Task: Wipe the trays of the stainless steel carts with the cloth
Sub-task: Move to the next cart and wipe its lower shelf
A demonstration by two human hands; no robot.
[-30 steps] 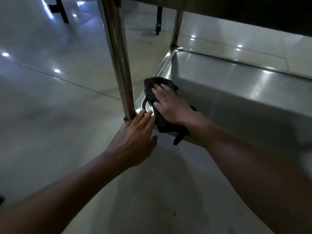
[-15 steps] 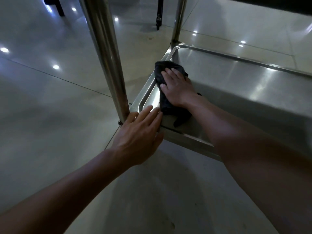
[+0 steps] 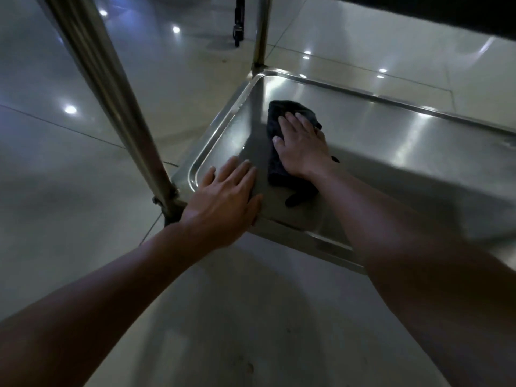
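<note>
The right hand [image 3: 303, 148] covers much of the dark cloth [image 3: 276, 163]; the cart tray [image 3: 391, 141] runs past the right edge.

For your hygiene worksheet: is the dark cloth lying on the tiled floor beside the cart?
No: the dark cloth lies flat inside the shiny stainless steel tray, pressed down by the right hand.

Dim, bluish light throughout. Small ceiling lights glare as white dots on the glossy floor [image 3: 69, 108] and streak across the steel tray [image 3: 405, 129]. Near forearms fall into deep shadow; the near cart post [image 3: 111, 88] is blurred and bowed by wide-angle distortion
</note>
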